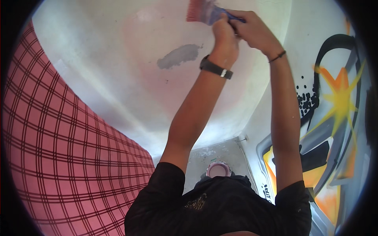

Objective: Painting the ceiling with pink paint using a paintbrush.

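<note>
A wide paintbrush (201, 11) with reddish bristles and a blue handle is raised at the top of the view, against or close to the pale wall (157, 90); whether the bristles touch it I cannot tell. My left hand (226, 37), with a dark watch on its wrist, is closed at the handle near the bristles, its thumb showing and the other fingers mostly hidden. Just right of it, my right hand (254, 31) wraps round the rear of the handle. A grey patch (179, 56) marks the wall below the brush, within a faint pinkish area.
Down on the grey floor (202, 153), a round pinkish-white tub (218, 169) stands close in front of me. A pink surface with dark plaid lines (71, 145) borders the left. The right wall carries colourful graffiti (338, 98).
</note>
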Demonstrator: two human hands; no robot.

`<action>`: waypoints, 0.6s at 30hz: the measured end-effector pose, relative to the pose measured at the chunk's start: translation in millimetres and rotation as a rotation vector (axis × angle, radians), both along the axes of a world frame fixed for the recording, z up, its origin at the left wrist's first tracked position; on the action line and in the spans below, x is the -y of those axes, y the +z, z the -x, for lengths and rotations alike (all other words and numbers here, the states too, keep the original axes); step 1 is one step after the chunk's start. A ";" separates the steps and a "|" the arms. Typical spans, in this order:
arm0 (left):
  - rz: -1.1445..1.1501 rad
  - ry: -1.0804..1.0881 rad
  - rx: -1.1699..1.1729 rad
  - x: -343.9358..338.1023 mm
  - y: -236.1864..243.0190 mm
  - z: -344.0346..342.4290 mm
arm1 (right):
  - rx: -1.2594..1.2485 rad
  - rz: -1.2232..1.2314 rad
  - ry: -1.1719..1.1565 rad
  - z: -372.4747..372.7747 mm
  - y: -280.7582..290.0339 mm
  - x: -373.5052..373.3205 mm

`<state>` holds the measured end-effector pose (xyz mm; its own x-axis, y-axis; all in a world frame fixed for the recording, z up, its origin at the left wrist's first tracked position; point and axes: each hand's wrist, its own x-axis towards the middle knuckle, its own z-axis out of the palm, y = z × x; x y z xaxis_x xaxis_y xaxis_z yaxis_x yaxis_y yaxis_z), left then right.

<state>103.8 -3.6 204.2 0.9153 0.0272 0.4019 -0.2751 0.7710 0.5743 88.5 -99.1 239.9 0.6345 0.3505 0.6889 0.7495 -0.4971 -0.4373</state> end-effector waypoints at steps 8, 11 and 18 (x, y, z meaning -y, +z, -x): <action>-0.152 -0.329 -0.045 100.9 -1.3 -35.6 | -0.240 -0.142 -0.286 -15.5 -9.0 104.5; -0.053 -0.398 -0.007 121.1 -18.4 -45.1 | 0.011 -0.133 -0.422 -12.1 -34.6 112.4; -0.153 -0.604 0.023 90.0 -27.6 -29.1 | 0.343 -0.040 -0.750 5.2 -61.6 69.8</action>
<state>132.9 -93.5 176.6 0.7421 -0.5522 0.3799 0.1707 0.7038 0.6896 83.3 -168.9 178.3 0.4420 -0.1110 0.8901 0.3202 -0.9074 -0.2722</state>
